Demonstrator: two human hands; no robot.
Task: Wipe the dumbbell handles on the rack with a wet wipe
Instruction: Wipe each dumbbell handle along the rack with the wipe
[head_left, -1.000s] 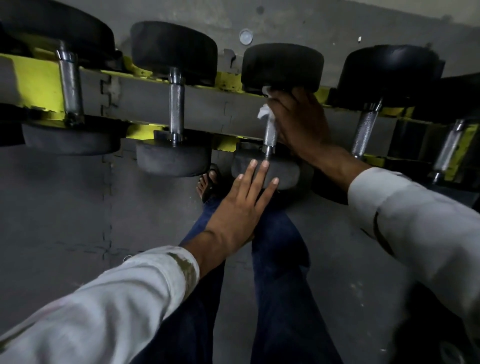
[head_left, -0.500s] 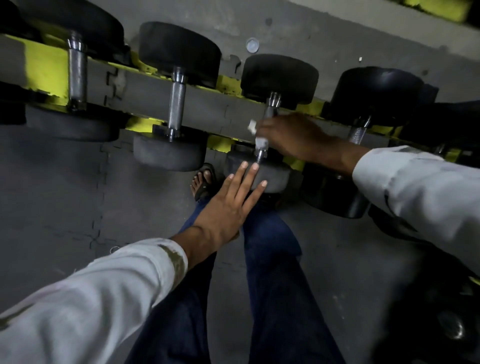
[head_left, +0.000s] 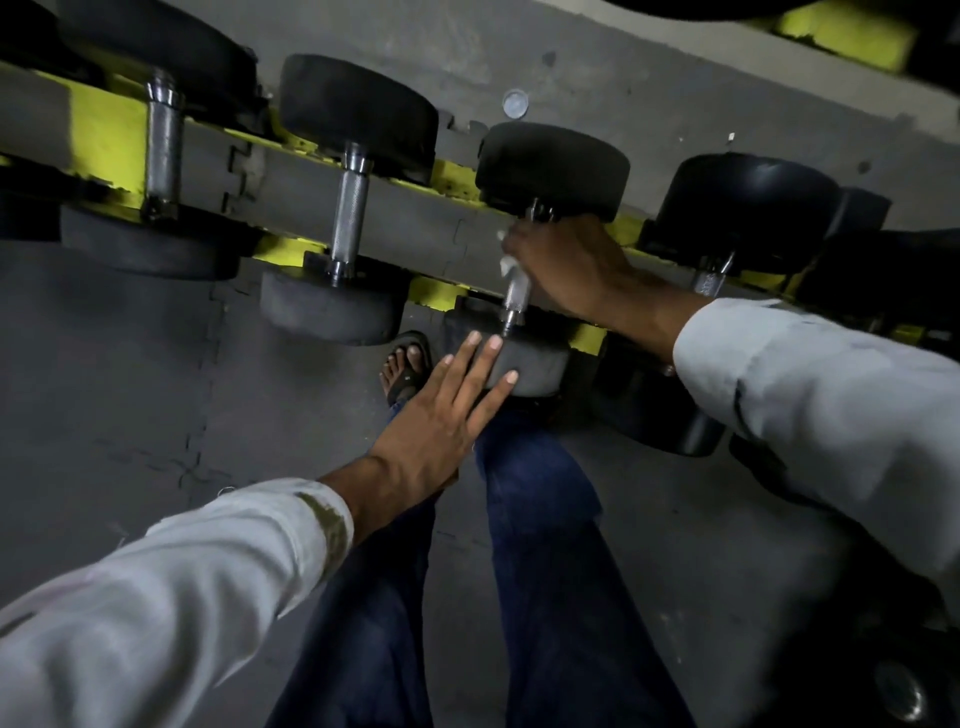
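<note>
Mid-wipe, third handle (head_left: 517, 296) from left; right hand (head_left: 566, 265) grips wipe (head_left: 505, 266) round its upper end; left hand (head_left: 441, 415) flat, fingers straight on near head (head_left: 535, 364), steadying; next, probably: slide wipe down bare stretch below fingers.

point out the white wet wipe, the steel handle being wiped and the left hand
white wet wipe (head_left: 505, 266): head view, crumpled corner sticking out
knurled steel dumbbell handle (head_left: 517, 295): head view, bare lower shaft
left hand (head_left: 436, 423): head view, back of hand
</note>
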